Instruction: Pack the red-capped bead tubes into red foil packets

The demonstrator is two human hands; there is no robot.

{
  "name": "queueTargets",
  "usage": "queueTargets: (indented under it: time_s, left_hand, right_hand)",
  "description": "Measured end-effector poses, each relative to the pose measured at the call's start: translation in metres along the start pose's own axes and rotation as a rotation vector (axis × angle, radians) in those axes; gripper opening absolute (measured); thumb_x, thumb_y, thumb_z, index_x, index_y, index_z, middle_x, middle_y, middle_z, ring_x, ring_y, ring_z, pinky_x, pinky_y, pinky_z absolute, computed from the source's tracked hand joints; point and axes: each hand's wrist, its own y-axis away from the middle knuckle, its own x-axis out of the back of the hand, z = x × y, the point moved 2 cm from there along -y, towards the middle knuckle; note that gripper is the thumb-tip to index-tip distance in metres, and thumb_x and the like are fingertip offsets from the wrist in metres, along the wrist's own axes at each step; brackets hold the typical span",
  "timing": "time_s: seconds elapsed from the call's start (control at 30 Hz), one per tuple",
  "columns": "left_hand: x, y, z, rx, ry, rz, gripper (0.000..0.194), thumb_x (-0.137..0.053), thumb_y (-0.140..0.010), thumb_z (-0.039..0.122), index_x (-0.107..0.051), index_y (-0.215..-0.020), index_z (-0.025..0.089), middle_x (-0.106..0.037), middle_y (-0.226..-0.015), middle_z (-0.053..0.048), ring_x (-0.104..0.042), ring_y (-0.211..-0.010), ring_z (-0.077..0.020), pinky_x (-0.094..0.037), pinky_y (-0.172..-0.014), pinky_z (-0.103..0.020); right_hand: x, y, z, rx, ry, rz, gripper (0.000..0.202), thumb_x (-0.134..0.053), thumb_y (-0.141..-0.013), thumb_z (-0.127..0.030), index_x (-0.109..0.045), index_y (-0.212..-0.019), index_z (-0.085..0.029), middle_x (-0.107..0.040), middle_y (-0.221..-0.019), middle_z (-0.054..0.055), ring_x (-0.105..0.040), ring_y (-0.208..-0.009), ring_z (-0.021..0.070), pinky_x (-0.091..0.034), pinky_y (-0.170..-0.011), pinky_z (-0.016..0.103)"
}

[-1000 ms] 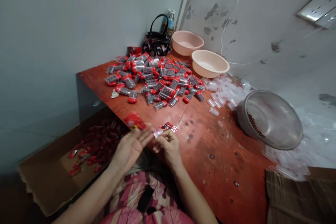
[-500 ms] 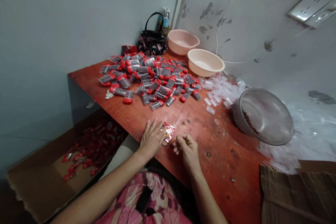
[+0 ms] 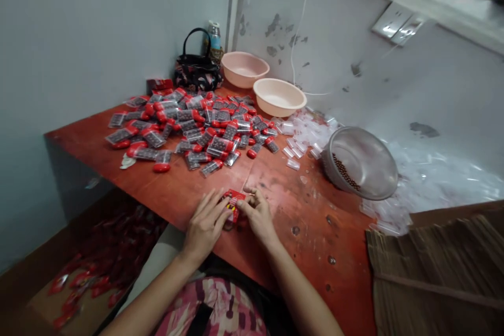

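A small red printed packet (image 3: pixel 236 196) lies on the red wooden table (image 3: pixel 283 252) in front of me. My left hand (image 3: pixel 203 227) rests on its left side, fingers stretched out and lying flat. At the packet's right edge, my right hand (image 3: pixel 258 218) is closed, with thumb and bent fingers gripping it. Farther back spreads a heap of clear containers with red caps (image 3: pixel 189 128), filled with small dark balls.
Two pale basins (image 3: pixel 279 97) stand at the back beside a black handbag (image 3: pixel 198 72). On the right are loose clear plastic pieces (image 3: pixel 311 131), a grey bowl (image 3: pixel 364 163) holding brown balls and stacked cardboard (image 3: pixel 437 273). Below left, a cardboard box (image 3: pixel 47 302) holds red packets.
My right hand has moved onto the packet's right edge, where before it hovered beside it. The packet has turned slightly. The view has swung to the right.
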Motion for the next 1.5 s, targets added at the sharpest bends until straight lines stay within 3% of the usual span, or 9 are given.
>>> queueTargets:
  time_s: [0.17,0.3,0.5,0.67,0.77,0.9,1.03,1.13,1.5]
  left_hand:
    - [0.008,-0.009,0.003,0.582,0.61,-0.208,0.035,-0.07,-0.063,0.033,-0.069,-0.094,0.018,-0.07,-0.09,-0.008,-0.064,-0.082,-0.0257,-0.049,-0.073,-0.031]
    - [0.005,-0.01,0.001,0.712,0.77,-0.343,0.025,-0.066,-0.068,0.035,-0.07,-0.074,0.011,-0.069,-0.071,-0.01,-0.065,-0.065,-0.0209,-0.05,-0.067,-0.029]
    - [0.006,-0.009,-0.006,0.758,0.745,-0.09,0.022,-0.07,-0.064,0.032,-0.068,-0.062,0.011,-0.067,-0.061,-0.007,-0.061,-0.055,-0.015,-0.047,-0.052,-0.021]
    - [0.014,-0.013,-0.009,0.813,0.93,0.075,0.02,-0.072,-0.063,0.029,-0.063,-0.058,0.011,-0.064,-0.057,-0.003,-0.058,-0.052,-0.0107,-0.047,-0.05,-0.019]
    - [0.017,-0.016,-0.012,0.831,1.041,0.148,0.019,-0.071,-0.065,0.026,-0.063,-0.06,0.01,-0.063,-0.059,-0.003,-0.058,-0.053,-0.0096,-0.049,-0.051,-0.018]
    - [0.015,-0.019,-0.016,0.881,1.21,0.256,0.012,-0.069,-0.068,0.02,-0.061,-0.066,0.01,-0.064,-0.063,-0.003,-0.061,-0.058,-0.0114,-0.054,-0.06,-0.024]
    - [0.007,-0.022,-0.012,0.915,1.299,0.319,0.008,-0.064,-0.072,0.016,-0.059,-0.069,0.01,-0.065,-0.065,-0.005,-0.063,-0.06,-0.014,-0.055,-0.062,-0.028]
    - [0.002,-0.023,-0.006,0.884,1.341,0.341,0.008,-0.064,-0.073,0.015,-0.058,-0.068,0.01,-0.065,-0.064,-0.005,-0.063,-0.061,-0.0147,-0.055,-0.062,-0.029]
    - [-0.002,-0.017,0.016,0.674,1.209,0.186,0.016,-0.07,-0.067,0.023,-0.061,-0.068,0.01,-0.063,-0.06,-0.002,-0.057,-0.053,-0.0101,-0.047,-0.053,-0.02]
  right_hand:
    - [-0.002,-0.014,-0.021,-0.035,-0.009,-0.273,0.036,-0.069,-0.064,-0.024,-0.055,-0.097,-0.02,-0.049,-0.056,-0.009,-0.047,-0.049,0.007,-0.038,-0.051,0.018]
    - [0.002,-0.038,-0.034,-0.009,0.267,-0.435,0.031,-0.067,-0.068,-0.029,-0.057,-0.095,-0.018,-0.056,-0.059,-0.006,-0.052,-0.053,0.01,-0.041,-0.052,0.02]
    - [0.05,-0.127,-0.064,0.189,1.224,0.207,0.032,-0.054,-0.078,-0.029,-0.054,-0.106,-0.015,-0.057,-0.109,0.015,-0.052,-0.1,0.0265,-0.039,-0.081,0.037]
    - [0.075,-0.167,-0.065,0.116,1.341,0.234,0.022,-0.049,-0.081,-0.022,-0.057,-0.095,-0.007,-0.058,-0.103,0.025,-0.049,-0.104,0.0331,-0.035,-0.084,0.044]
    - [0.073,-0.153,-0.061,0.145,1.316,0.176,0.022,-0.041,-0.084,-0.021,-0.057,-0.094,-0.009,-0.06,-0.1,0.021,-0.054,-0.099,0.0285,-0.037,-0.083,0.04]
    - [0.054,-0.086,-0.048,0.186,1.151,0.037,0.029,-0.03,-0.09,-0.032,-0.054,-0.09,-0.017,-0.064,-0.08,0.006,-0.061,-0.071,0.0173,-0.045,-0.065,0.028]
    - [0.017,-0.001,-0.021,-0.029,0.474,-0.248,0.027,-0.037,-0.087,-0.043,-0.05,-0.082,-0.02,-0.058,-0.06,-0.001,-0.054,-0.043,0.0127,-0.041,-0.039,0.022]
    - [-0.007,0.036,-0.009,-0.056,0.354,-0.273,0.025,-0.039,-0.088,-0.042,-0.05,-0.085,-0.02,-0.056,-0.06,-0.002,-0.053,-0.042,0.0103,-0.04,-0.038,0.019]
    - [-0.024,0.042,-0.006,0.003,0.337,-0.282,0.024,-0.042,-0.087,-0.041,-0.05,-0.079,-0.019,-0.054,-0.057,-0.003,-0.049,-0.041,0.0084,-0.038,-0.039,0.018]
